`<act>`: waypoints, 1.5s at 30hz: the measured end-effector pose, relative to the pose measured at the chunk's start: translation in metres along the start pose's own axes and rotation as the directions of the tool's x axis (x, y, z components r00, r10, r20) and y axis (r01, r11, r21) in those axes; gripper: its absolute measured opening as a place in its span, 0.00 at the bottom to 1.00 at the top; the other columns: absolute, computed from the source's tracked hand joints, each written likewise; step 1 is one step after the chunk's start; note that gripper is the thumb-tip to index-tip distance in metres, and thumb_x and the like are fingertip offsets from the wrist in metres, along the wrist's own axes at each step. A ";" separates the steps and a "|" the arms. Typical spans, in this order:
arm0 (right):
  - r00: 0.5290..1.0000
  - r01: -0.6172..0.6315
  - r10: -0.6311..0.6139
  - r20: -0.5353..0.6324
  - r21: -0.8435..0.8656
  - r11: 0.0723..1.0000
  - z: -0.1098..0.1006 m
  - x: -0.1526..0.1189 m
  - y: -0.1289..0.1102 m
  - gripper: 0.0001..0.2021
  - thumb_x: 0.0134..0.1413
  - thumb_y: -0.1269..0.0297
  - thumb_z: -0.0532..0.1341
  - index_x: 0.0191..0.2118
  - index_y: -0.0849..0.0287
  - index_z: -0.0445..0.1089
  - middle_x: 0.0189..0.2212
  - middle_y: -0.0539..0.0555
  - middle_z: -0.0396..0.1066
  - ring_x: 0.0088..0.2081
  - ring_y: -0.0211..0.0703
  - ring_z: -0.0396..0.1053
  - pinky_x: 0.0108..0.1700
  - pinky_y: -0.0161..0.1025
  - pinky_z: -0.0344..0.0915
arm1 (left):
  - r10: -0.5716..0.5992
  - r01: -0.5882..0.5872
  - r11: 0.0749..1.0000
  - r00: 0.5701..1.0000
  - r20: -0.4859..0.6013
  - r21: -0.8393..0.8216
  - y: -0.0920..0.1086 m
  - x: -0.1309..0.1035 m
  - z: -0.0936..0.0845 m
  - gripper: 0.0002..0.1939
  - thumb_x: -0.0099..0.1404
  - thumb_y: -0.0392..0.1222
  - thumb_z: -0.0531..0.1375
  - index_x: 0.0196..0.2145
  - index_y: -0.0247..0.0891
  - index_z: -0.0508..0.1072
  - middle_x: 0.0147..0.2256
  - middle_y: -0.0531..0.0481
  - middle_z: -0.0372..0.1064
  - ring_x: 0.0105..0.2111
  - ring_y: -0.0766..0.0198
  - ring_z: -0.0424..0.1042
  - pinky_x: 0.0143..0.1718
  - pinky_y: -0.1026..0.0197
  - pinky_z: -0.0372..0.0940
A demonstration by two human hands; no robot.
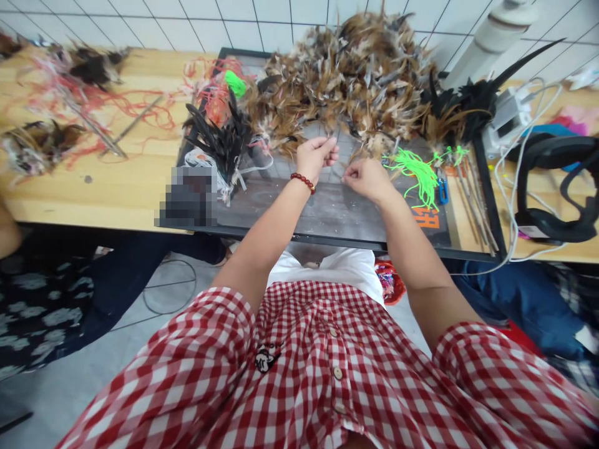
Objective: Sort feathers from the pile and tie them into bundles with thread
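Black padded frame (561, 231) (chunky thing) far right, white cable (513, 193) beside; white pipe (489, 40) by tiled wall (276, 25).

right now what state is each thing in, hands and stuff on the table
left hand: fingers curled closed, anything pinched too small to tell
right hand: fingers curled closed, same doubt
brown feathers: heaped
green strands: loose, spread out
green bundle: gathered compactly
red string: tangled
black headgear: lying down
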State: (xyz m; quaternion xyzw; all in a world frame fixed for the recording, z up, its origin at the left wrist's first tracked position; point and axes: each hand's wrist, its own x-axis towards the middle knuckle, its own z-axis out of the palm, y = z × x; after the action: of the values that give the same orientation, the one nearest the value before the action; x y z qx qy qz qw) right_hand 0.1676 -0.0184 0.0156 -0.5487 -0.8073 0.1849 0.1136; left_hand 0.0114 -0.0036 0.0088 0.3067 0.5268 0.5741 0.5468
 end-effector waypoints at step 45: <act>0.955 0.047 -0.043 -0.293 0.007 0.999 -0.009 0.003 0.034 0.11 0.57 0.62 0.61 0.40 0.59 0.78 0.42 0.61 0.76 0.45 0.54 0.73 0.49 0.51 0.69 | -0.054 0.058 0.984 0.998 0.028 -0.166 0.005 -0.012 -0.005 0.10 0.59 0.41 0.71 0.31 0.36 0.73 0.26 0.55 0.73 0.28 0.76 0.73 0.37 0.70 0.67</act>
State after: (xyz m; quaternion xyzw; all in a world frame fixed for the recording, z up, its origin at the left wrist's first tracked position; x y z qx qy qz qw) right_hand 0.1986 -0.0032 0.0089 -0.5506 -0.7926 0.1045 0.2400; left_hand 0.0078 -0.0154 0.0149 0.2517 0.4789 0.5968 0.5926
